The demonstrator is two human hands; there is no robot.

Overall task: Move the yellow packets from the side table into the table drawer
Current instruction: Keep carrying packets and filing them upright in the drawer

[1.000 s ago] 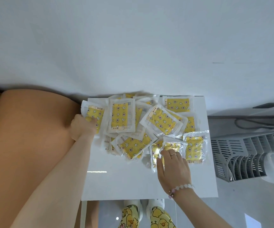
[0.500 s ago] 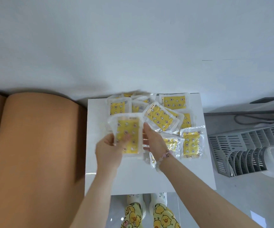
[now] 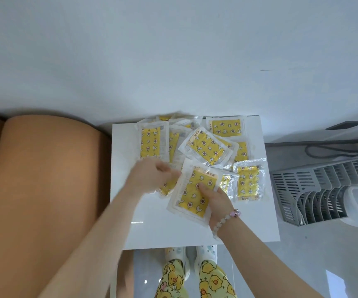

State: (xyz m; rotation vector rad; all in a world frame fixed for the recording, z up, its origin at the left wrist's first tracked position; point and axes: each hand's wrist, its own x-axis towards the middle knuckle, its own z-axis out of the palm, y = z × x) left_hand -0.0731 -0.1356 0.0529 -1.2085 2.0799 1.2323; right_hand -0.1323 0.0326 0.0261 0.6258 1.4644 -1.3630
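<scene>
One packet lowered, tilted, in right hand; left hand blurred.

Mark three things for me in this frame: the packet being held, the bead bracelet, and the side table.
held packet (image 3: 190, 194): head view, on its yellow printed middle.
bracelet (image 3: 224, 219): head view, on the beads across the wrist.
side table (image 3: 173, 233): head view, on the bare white top near its front edge.
</scene>
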